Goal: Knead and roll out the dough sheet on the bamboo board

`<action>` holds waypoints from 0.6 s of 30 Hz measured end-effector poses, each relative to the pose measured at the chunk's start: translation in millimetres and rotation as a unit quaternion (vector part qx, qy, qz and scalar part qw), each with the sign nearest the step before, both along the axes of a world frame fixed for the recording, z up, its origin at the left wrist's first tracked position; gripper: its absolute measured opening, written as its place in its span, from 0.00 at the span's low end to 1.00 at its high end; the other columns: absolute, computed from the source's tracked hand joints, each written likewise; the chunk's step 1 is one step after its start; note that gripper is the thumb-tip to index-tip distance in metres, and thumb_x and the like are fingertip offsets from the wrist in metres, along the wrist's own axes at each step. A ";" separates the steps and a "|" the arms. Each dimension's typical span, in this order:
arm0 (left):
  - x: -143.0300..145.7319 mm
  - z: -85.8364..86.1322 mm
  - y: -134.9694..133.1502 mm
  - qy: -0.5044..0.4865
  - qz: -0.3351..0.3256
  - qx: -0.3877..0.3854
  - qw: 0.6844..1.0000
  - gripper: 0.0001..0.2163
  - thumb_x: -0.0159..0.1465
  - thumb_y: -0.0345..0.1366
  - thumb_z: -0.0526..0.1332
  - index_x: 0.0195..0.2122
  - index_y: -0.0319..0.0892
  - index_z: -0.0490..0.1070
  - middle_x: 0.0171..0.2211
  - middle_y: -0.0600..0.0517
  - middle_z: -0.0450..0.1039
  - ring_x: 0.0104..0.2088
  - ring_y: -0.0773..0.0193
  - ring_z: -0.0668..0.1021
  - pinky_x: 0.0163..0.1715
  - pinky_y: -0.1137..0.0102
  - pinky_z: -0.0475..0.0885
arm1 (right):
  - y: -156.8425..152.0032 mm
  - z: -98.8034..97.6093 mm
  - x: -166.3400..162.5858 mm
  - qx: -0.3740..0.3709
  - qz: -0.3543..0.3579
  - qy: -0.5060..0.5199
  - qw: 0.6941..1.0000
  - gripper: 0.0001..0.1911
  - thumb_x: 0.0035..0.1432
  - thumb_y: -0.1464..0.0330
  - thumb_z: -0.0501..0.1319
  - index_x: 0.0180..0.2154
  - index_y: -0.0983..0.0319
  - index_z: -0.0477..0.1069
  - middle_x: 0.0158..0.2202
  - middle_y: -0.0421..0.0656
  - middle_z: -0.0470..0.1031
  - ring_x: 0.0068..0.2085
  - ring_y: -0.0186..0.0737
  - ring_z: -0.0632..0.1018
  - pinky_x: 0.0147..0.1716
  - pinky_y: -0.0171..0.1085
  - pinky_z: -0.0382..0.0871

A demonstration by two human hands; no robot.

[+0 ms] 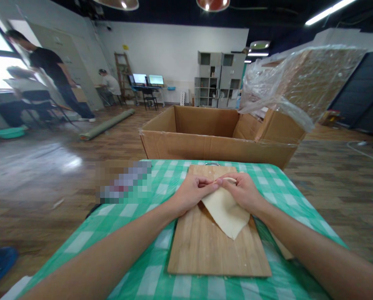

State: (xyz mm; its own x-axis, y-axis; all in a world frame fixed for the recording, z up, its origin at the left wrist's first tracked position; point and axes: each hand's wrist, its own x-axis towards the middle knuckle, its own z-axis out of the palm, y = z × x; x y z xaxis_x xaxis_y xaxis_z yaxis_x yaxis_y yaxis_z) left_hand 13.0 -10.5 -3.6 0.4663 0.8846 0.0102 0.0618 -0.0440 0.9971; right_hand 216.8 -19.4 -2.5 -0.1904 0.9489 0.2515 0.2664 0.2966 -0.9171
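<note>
A flat, pale sheet of dough [228, 212] hangs from my fingers above a wooden cutting board [205, 254], one corner pointing down toward me. My left hand [194, 191] pinches its upper left edge between thumb and fingers. At the upper right edge my right hand [241, 189] is closed on the same sheet, the thumb tips of both hands almost meeting. A small part of the dough's rim shows curled over by the right fingers. Whether the lower corner touches the board I cannot tell.
The board lies on a green-and-white checked tablecloth [142, 233]. At the table's left edge is a pixelated item [125, 183]. A wooden piece [282, 246] lies partly under my right forearm. Beyond the table stands a large open cardboard box [211, 143]; people are farther back left.
</note>
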 end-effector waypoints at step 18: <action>-0.9 -9.2 13.1 -0.186 0.044 -0.107 0.976 0.14 0.58 0.42 0.76 0.37 0.36 0.81 0.37 0.46 0.82 0.34 0.64 0.82 0.37 0.71 0.78 | 5.3 -2.8 -0.3 -0.019 -0.142 0.133 0.981 0.23 0.54 0.47 0.70 0.34 0.61 0.78 0.27 0.42 0.77 0.25 0.39 0.71 0.22 0.36 0.63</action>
